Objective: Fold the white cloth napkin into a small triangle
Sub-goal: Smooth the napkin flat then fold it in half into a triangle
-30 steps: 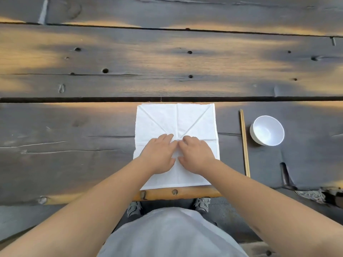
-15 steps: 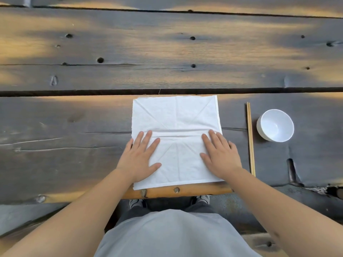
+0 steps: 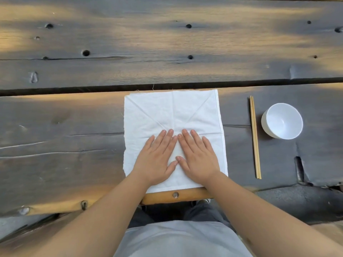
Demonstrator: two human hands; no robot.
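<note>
Left hand point(image 3: 156, 157) and right hand point(image 3: 196, 156) rejoined (napkin's point(image 3: 172, 112) centre).

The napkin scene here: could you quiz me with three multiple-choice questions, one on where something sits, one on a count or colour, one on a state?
1. Where do the chopsticks lie?
A. between napkin and bowl
B. on the napkin
C. inside the bowl

2. How many bowls are on the table?
A. three
B. one
C. two

3. How is the napkin now?
A. rolled up
B. folded into a small triangle
C. spread flat, creased

Answers:
1 A, they run beside the napkin's right edge, left of the white bowl.
2 B, only one shows.
3 C, the left hand and right hand press flat on an open square.
</note>
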